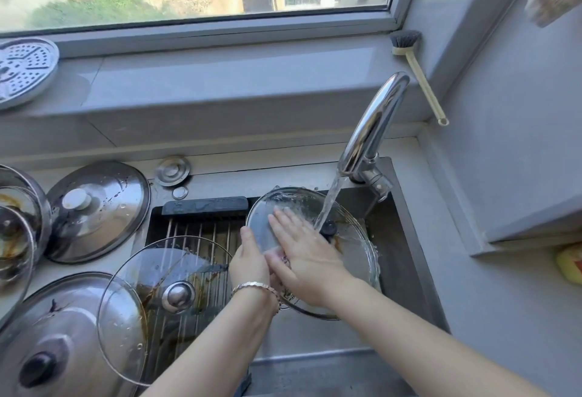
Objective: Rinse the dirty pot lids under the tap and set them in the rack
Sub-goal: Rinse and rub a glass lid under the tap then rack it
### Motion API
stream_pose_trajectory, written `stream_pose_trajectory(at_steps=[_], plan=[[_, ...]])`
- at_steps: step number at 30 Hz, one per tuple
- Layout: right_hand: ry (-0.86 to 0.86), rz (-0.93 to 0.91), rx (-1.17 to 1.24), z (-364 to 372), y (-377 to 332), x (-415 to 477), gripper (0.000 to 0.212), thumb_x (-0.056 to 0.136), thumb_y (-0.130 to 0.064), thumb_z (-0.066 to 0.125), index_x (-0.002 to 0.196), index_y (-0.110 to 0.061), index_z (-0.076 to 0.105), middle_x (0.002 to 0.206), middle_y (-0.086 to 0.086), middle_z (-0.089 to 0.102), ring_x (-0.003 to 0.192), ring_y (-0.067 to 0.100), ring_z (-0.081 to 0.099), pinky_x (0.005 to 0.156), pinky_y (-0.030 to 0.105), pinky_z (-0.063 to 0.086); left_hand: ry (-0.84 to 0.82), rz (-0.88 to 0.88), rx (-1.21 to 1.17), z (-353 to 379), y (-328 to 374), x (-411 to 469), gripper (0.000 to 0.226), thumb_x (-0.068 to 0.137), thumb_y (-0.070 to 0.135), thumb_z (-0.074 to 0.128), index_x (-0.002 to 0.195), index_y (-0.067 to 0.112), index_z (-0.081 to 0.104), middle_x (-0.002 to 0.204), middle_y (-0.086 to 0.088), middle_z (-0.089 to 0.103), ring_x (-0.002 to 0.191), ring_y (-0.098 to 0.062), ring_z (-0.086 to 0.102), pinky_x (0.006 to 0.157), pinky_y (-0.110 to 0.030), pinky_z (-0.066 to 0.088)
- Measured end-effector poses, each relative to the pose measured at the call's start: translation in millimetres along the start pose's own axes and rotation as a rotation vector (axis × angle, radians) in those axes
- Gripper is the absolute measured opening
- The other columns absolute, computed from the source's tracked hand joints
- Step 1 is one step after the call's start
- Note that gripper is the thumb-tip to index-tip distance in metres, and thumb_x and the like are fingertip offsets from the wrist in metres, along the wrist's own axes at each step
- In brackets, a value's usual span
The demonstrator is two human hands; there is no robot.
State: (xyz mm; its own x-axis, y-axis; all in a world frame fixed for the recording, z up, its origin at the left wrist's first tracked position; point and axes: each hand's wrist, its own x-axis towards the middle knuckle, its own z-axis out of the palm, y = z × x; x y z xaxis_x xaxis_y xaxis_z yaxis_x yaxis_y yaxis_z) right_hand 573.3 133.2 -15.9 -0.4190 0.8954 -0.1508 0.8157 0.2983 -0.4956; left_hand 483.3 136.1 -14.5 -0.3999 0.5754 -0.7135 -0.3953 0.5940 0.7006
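Nearest to me, at the left of the table (pixel 466 286), a steel lid with a dark knob (pixel 47 349) lies knob up. A glass lid with a steel knob (pixel 126 318), streaked brown, overlaps its right edge and rests on the rack (pixel 195 232), which spans the left part of the sink (pixel 406 258).

Beyond that, both forearms reach over the sink. My left grip (pixel 248 261), with a bracelet (pixel 255 286) at the wrist, is clamped on the near-left rim of the glass lid with the dark knob (pixel 356 251): the thumb lies on the upper face and the fingers show through the glass from beneath. My right grip (pixel 302 255) is not closed; its fingers are straight and press flat on the upper face, left of the knob. This lid is over the right part of the sink, to the right of the rack and apart from it.

Water (pixel 329 201) from the tap (pixel 371 125) lands on the lid just beside the knob and the right fingertips.

Farther left, a steel lid with a white knob (pixel 97 210) lies on the table. A brush (pixel 415 72) leans in the far right corner, and a perforated plate (pixel 25 72) sits on the window sill (pixel 220 81).
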Motion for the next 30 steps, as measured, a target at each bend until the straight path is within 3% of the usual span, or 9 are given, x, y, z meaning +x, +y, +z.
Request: stream_pose_trajectory(at_steps=[5, 8, 10, 12, 15, 19, 23, 27, 30], plan=[[0.118, -0.248, 0.022, 14, -2, -38, 0.048, 0.094, -0.027, 0.035, 0.138, -0.008, 0.041, 0.147, 0.007, 0.037, 0.139, 0.024, 0.028, 0.116, 0.039, 0.018, 0.007, -0.066, -0.103, -6, 7, 3, 0.059, 0.091, 0.055, 0.037, 0.116, 0.005, 0.055, 0.086, -0.009, 0.072, 0.061, -0.017, 0.062, 0.057, -0.025, 0.051], [0.168, -0.050, 0.055, 6, 25, -47, 0.051, 0.099, -0.030, 0.030, 0.145, -0.017, 0.011, 0.153, -0.006, 0.004, 0.144, 0.013, 0.001, 0.117, 0.028, -0.002, -0.003, -0.016, -0.250, -10, 14, 7, 0.060, 0.093, 0.052, 0.036, 0.126, 0.003, 0.045, 0.047, -0.003, 0.065, 0.036, -0.011, 0.057, 0.038, -0.018, 0.048], [0.178, 0.157, 0.127, 3, 36, -45, 0.056, 0.100, -0.033, 0.023, 0.144, -0.019, -0.009, 0.147, -0.012, -0.018, 0.141, 0.005, -0.016, 0.112, 0.020, -0.014, 0.011, 0.027, -0.280, -6, 15, 5, 0.057, 0.093, 0.050, 0.037, 0.127, 0.003, 0.042, 0.040, -0.003, 0.062, 0.031, -0.009, 0.054, 0.034, -0.017, 0.046], [0.176, 0.209, 0.119, 8, 29, -45, 0.061, 0.098, -0.038, 0.019, 0.145, -0.016, -0.014, 0.146, -0.009, -0.027, 0.137, 0.003, -0.027, 0.109, 0.019, -0.021, 0.014, 0.042, -0.295, -3, 16, 2, 0.055, 0.094, 0.048, 0.036, 0.124, 0.002, 0.042, 0.042, -0.004, 0.063, 0.033, -0.012, 0.057, 0.034, -0.017, 0.046], [0.142, 0.214, 0.090, 12, 26, -46, 0.067, 0.095, -0.048, 0.013, 0.145, -0.014, -0.015, 0.148, -0.005, -0.029, 0.134, 0.003, -0.033, 0.107, 0.020, -0.024, 0.021, 0.044, -0.307, -3, 13, -4, 0.043, 0.094, 0.044, 0.038, 0.111, 0.005, 0.045, 0.044, -0.005, 0.064, 0.035, -0.014, 0.059, 0.035, -0.018, 0.046], [0.139, 0.541, 0.228, -5, 38, -37, 0.067, 0.098, -0.044, 0.018, 0.146, -0.007, -0.010, 0.155, 0.008, -0.018, 0.142, 0.015, -0.018, 0.115, 0.030, -0.012, 0.041, 0.046, -0.329, -2, 6, -9, 0.037, 0.094, 0.045, 0.040, 0.081, 0.010, 0.044, 0.042, -0.007, 0.063, 0.034, -0.016, 0.059, 0.033, -0.019, 0.046], [0.161, 0.304, 0.119, 11, 25, -48, 0.067, 0.097, -0.045, 0.019, 0.145, -0.010, -0.013, 0.149, 0.000, -0.026, 0.138, 0.009, -0.025, 0.111, 0.024, -0.017, 0.041, 0.056, -0.326, -2, 8, -11, 0.038, 0.094, 0.045, 0.039, 0.077, 0.012, 0.044, 0.042, -0.006, 0.063, 0.034, -0.015, 0.059, 0.034, -0.018, 0.046], [0.157, 0.510, 0.244, 1, 39, -36, 0.064, 0.099, -0.041, 0.020, 0.147, -0.007, -0.006, 0.156, 0.007, -0.014, 0.143, 0.014, -0.015, 0.116, 0.029, -0.009, 0.035, 0.071, -0.290, -3, 8, -15, 0.036, 0.094, 0.045, 0.039, 0.078, 0.013, 0.045, 0.043, -0.005, 0.064, 0.035, -0.015, 0.060, 0.035, -0.019, 0.047], [0.153, 0.431, 0.202, 10, 39, -40, 0.063, 0.098, -0.040, 0.018, 0.147, -0.009, -0.008, 0.155, 0.004, -0.017, 0.140, 0.011, -0.020, 0.114, 0.029, -0.013, 0.030, 0.073, -0.266, -6, 10, -16, 0.034, 0.094, 0.044, 0.039, 0.077, 0.016, 0.045, 0.042, -0.005, 0.063, 0.034, -0.015, 0.059, 0.033, -0.018, 0.046]])
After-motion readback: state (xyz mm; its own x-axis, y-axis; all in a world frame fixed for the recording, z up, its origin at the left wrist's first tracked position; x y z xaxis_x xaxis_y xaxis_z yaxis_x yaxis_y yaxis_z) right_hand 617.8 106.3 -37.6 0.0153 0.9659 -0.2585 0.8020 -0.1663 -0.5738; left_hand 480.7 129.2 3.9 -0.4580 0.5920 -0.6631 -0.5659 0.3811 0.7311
